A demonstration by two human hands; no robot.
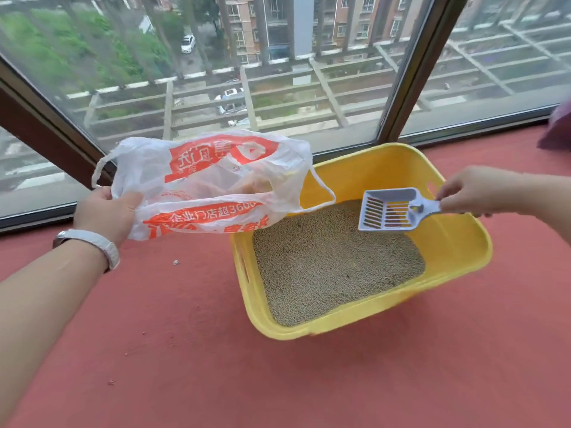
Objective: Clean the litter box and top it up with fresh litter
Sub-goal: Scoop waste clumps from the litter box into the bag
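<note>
Litter box: yellow tub resting on the red floor below the window, holding an even bed of tan litter. Right hand pinches the handle of the slotted grey scoop, held above the box's far right side. Left hand grasps a white-and-orange plastic bag, held over the box's left rim.

The white plastic bag bears orange print reading "企业门店超3600".
</note>
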